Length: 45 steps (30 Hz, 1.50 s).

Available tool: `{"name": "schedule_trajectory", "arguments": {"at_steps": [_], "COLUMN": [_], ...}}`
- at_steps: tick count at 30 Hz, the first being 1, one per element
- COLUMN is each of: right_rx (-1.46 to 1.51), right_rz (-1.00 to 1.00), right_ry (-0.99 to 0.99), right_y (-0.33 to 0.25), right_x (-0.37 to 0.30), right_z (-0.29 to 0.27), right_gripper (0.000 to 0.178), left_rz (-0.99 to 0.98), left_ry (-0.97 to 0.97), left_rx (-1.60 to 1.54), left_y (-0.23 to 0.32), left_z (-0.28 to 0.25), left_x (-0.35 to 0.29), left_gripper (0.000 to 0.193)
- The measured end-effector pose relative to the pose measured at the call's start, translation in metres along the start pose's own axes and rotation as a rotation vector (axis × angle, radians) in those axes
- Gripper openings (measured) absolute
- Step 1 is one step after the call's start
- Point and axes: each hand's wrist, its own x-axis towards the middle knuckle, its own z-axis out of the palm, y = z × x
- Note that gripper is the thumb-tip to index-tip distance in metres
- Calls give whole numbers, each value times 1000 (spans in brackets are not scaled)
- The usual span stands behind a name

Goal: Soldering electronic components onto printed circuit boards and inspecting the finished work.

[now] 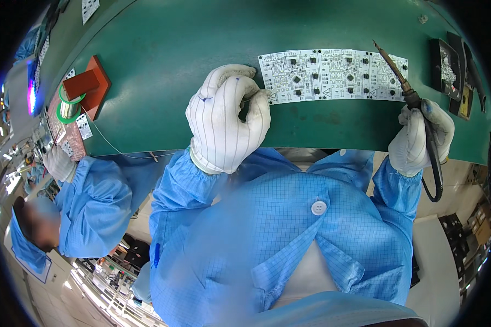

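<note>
A long white circuit board panel (333, 75), set with several black parts, lies on the green table. At its lower left corner is my left hand (229, 117), in a white striped glove, with curled fingers and the thumb and forefinger pinched at the edge. Solder wire (113, 147) runs from a spool at the left toward my left wrist, where it passes out of sight. My right hand (423, 136), gloved too, is closed round the handle of a soldering iron (396, 75). The iron points up and left, its tip beyond the panel's far edge.
The solder spool (69, 103) sits by a red-brown stand (95, 87) on the left. A black tray (447, 68) with bits of metal is at the right edge. A co-worker's gloved hand (59, 162) and blue sleeve are at the far left. The iron's black cord (436, 177) loops below my right hand.
</note>
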Motion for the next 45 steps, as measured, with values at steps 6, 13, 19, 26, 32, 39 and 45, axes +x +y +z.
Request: {"name": "schedule_trajectory", "arguments": {"at_steps": [6,13,19,26,32,39,45], "right_rx": [-8,41,66,-152,-164,-143,-110], "right_rz": [64,62,-93,-511,-491,-464,-415], "right_ry": [22,-1,-242,-315,-309,-329,-291], "right_y": [0,-6,-32,-31,-30,-31,-32], "right_x": [-1,-2,-10,1,4,7,7], "right_z": [11,25,49,78,77,77,80], "right_gripper": [22,20,25,25,24,24,25], "left_rz": [9,15,106,238,211,206,190], "left_ry": [-2,-9,84,78,74,70,106], "left_rx": [3,13,16,184,163,174,141], "left_y": [-12,-20,-17,-14,-14,-14,-18], "left_z": [-4,-8,-10,-1,5,5,-4], "left_x": [0,1,15,28,27,28,26], "left_gripper": [12,12,12,15,15,16,17]}}
